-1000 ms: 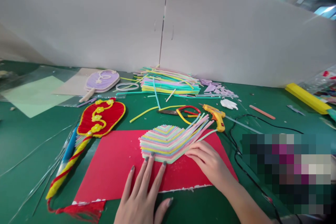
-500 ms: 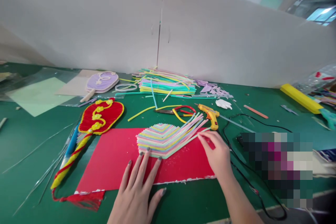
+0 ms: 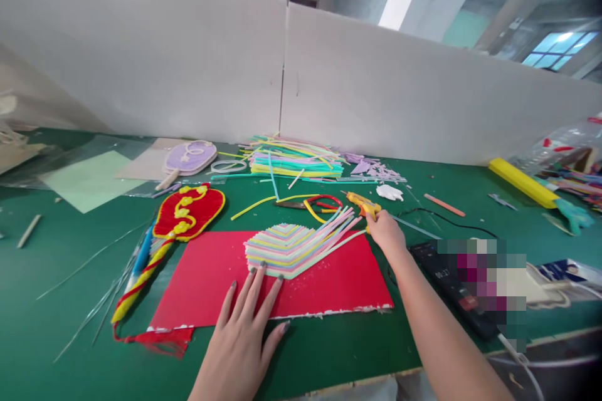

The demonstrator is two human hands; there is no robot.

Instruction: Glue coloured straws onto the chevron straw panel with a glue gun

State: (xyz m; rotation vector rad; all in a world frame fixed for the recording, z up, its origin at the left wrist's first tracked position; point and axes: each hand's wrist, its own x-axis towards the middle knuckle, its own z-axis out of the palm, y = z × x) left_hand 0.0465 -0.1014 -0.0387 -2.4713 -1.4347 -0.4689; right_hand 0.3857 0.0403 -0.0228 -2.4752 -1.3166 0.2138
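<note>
- My left hand (image 3: 239, 338) lies open at the lower centre of the frame, fingers spread and gripping nothing, some fingertips resting on the lower edge of the striped piece (image 3: 286, 250).
- That piece sits mid-frame on a red sheet (image 3: 188, 288), its V-shaped rows of pastel strips running out to loose ends (image 3: 345, 220) toward the right.
- A dark phone (image 3: 439, 269) lies right of the sheet, partly pixelated.
- My right hand (image 3: 388, 237) has just left the lowest pale green strip and reached the yellow glue gun (image 3: 361, 203), right of centre. Its fingers are closed round the handle; a finger may be on the trigger, but my hand hides that. So only my left hand now steadies the piece, and the loose ends lie unheld.
- Left of centre is a red fan (image 3: 204, 210) with yellow flowers, its twisted handle slanting down to a red tassel (image 3: 164, 343).
- Red-and-yellow-handled pliers (image 3: 294, 204) lie just above the piece.
- Farther up, a purple fan (image 3: 190, 160) sits left of a heap of coloured strips (image 3: 296, 166), before the white panels (image 3: 188, 69).
</note>
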